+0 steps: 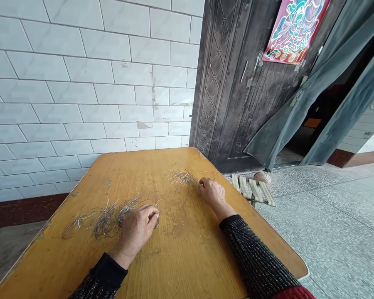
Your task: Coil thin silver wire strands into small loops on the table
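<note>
My left hand is low over the wooden table, thumb and fingers pinched together. Thin wire ends stick out past its fingertips, and a small curved piece shows just under them. Beside this hand, to its left, lies a loose tangle of silvery wires. My right hand rests farther out near the table's right edge, its fingers curled down at the near end of a second, smaller bunch of thin wires. Its fingertips are partly hidden, so what they grip is hard to see.
A white tiled wall stands behind and left of the table. A dark carved door with a colourful poster and a grey curtain is to the right. A folding stool with striped webbing stands beside the table's right edge.
</note>
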The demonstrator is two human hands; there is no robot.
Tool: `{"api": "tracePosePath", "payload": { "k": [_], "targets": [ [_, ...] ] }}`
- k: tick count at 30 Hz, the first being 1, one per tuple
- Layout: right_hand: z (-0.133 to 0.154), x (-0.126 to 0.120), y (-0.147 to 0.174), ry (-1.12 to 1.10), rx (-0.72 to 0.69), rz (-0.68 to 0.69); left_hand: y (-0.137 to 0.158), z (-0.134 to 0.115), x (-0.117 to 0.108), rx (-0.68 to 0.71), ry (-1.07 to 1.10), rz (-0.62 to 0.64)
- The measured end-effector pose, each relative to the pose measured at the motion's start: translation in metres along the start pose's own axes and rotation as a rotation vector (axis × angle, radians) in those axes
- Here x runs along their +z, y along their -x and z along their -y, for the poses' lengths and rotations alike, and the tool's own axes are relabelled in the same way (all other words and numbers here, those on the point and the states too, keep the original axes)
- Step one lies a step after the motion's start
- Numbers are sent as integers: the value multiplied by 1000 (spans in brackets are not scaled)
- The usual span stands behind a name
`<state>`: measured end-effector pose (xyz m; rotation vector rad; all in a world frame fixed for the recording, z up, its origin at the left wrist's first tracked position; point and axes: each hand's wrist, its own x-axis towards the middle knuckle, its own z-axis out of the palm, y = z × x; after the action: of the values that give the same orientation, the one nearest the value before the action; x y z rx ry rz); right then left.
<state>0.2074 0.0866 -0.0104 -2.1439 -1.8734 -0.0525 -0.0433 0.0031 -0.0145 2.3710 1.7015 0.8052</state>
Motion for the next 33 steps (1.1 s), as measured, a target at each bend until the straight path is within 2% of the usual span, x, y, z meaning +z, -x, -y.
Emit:
{"api": "tracePosePath", "payload": {
  "k": [11,18,33],
  "targets": [
    [-9,0,-7,-22,114,33,0,0,0,4,5,-3],
    [-6,2,-6,-22,67,30,-1,-1,-1,6,6,7],
    [-7,1,-10,-19,100,24,-1,-1,0,2,22,8]
  ]
}}
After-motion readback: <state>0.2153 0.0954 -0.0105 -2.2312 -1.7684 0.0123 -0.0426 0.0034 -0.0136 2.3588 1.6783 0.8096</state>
